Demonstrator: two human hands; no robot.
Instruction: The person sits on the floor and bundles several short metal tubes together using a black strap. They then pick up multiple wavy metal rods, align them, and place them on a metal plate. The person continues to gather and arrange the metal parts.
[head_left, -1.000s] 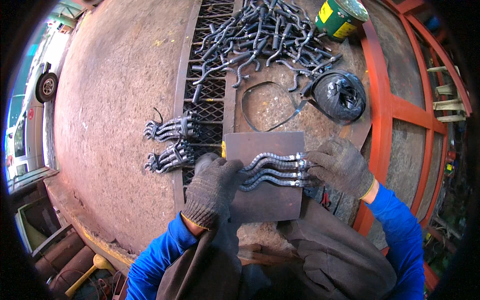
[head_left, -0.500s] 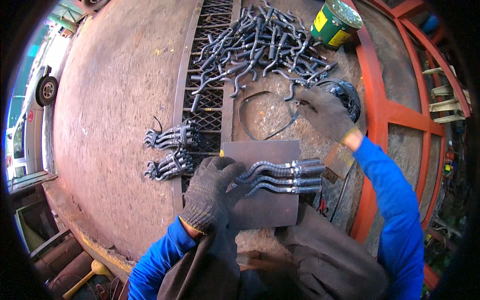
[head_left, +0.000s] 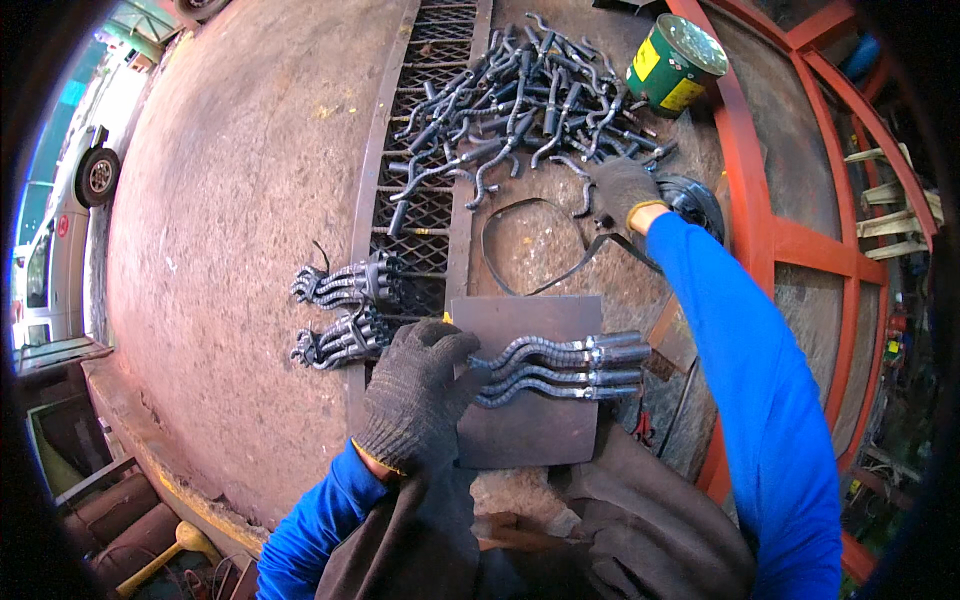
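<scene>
1. Farthest left, two tied bundles of bent rebar, an upper bundle (head_left: 360, 282) and a lower bundle (head_left: 350, 338), are lying side by side, their sleeved ends by the steel grating (head_left: 420, 220).
2. Next, the gloved left hand (head_left: 415, 390) is grasping the left ends of the rebar row; its fingers are hiding the tips.
3. The rebar row (head_left: 565, 357) is lying across a dark flat plate (head_left: 530, 440) above the person's lap, sleeves sticking out past its right edge.
4. Beyond the plate, a loose rebar heap (head_left: 520, 100) is spreading from the grating rightward, and a black strip (head_left: 578, 264) is curling below it.
5. The gloved right hand (head_left: 622, 190) is resting at the heap's lower right edge, beside a black roll (head_left: 700, 200); I cannot tell whether it is grasping anything.
6. A green can (head_left: 668, 72) is standing right of the heap.
7. To my eye, gathering rebar into an even row is the step in hand; the next move is calling for a steady left grip and a clean single pick by the right.
</scene>
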